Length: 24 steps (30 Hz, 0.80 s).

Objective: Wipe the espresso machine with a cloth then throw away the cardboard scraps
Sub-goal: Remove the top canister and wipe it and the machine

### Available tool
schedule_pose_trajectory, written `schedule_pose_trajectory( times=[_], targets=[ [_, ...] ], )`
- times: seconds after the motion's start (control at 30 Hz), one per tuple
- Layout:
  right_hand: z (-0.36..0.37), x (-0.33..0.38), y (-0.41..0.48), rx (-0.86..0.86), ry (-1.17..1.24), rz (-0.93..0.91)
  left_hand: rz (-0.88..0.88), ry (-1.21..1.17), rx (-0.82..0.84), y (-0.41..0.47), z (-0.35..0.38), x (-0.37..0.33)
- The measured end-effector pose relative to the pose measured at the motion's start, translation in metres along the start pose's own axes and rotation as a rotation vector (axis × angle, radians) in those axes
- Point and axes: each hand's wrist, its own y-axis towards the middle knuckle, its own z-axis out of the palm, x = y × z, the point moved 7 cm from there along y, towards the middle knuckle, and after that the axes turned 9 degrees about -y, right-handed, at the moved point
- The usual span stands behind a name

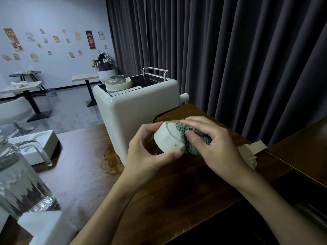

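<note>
Both hands are at work close in front of the espresso machine. The left hand curls its fingers and thumb round a white round part, probably a piece off the machine. The right hand has its fingers bent over a bunched grey-green cloth and presses it against the part's side. A small brown speck shows on the part's face, so I judge that the wiping is under way and not finished. The machine stands on the bench at twelve o'clock from the hands, its cream body facing them. A brown spill lies on the bench at nine o'clock from the left hand, by the machine's foot. The cardboard scraps lie on the bench at three o'clock from the right hand, partly hidden under its wrist, so throwing them away is not yet done. A glass jug stands far out at nine o'clock.
</note>
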Motion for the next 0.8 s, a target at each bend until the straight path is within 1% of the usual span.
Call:
schedule_pose_trajectory(
  times=[0.07,0.1,0.2,0.23,0.33,0.43,0.5,0.6,0.63,0.7,0.8],
  targets=[
    [0.003,0.004,-0.005,0.012,-0.04,-0.047,-0.031,-0.009,-0.037,0.0,0.0,0.002],
    [0.004,0.003,-0.006,0.019,-0.045,-0.043,-0.046,-0.008,-0.046,-0.001,0.0,0.004],
    [0.001,-0.004,-0.009,-0.018,-0.034,0.05,-0.09,-0.024,-0.03,-0.001,0.0,0.01],
    [0.0,-0.003,-0.01,-0.042,-0.038,0.054,-0.102,-0.032,-0.014,-0.001,0.001,0.011],
    [-0.003,0.011,-0.012,-0.066,-0.092,-0.057,-0.119,-0.024,0.041,0.0,0.005,0.012],
    [-0.001,0.023,-0.01,0.003,-0.148,-0.192,-0.109,0.025,0.049,0.0,0.008,0.013],
    [0.001,0.027,-0.007,0.048,-0.195,-0.226,-0.099,0.075,0.058,-0.002,0.01,0.013],
    [0.002,0.028,0.0,0.085,-0.24,-0.218,-0.052,0.148,0.121,-0.003,0.017,0.011],
    [0.002,0.028,0.001,0.097,-0.245,-0.22,-0.034,0.144,0.107,-0.002,0.016,0.009],
    [0.003,0.029,-0.001,0.112,-0.256,-0.254,-0.021,0.083,0.022,0.0,0.007,0.008],
    [0.002,0.027,-0.006,0.072,-0.211,-0.242,-0.076,-0.018,-0.065,0.001,-0.002,0.012]
  ],
)
